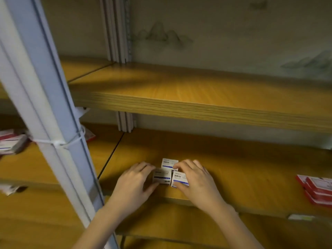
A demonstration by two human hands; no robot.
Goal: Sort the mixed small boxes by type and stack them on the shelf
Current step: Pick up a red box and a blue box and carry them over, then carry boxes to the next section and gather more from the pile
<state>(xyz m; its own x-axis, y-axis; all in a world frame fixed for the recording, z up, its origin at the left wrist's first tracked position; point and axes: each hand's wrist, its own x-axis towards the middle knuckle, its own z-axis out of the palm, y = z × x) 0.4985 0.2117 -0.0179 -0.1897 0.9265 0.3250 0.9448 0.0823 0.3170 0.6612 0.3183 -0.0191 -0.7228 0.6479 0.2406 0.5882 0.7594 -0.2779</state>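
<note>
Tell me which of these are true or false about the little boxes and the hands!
1. The left hand and the right hand both hold the white boxes. True.
2. The white boxes sit on the upper shelf. False: they sit on the lower shelf, near its front edge.
3. Red boxes are stacked at the far right of the lower shelf. True.
4. The right hand is picking up a red box. False: its fingers are on the white boxes, well away from the red ones.
</note>
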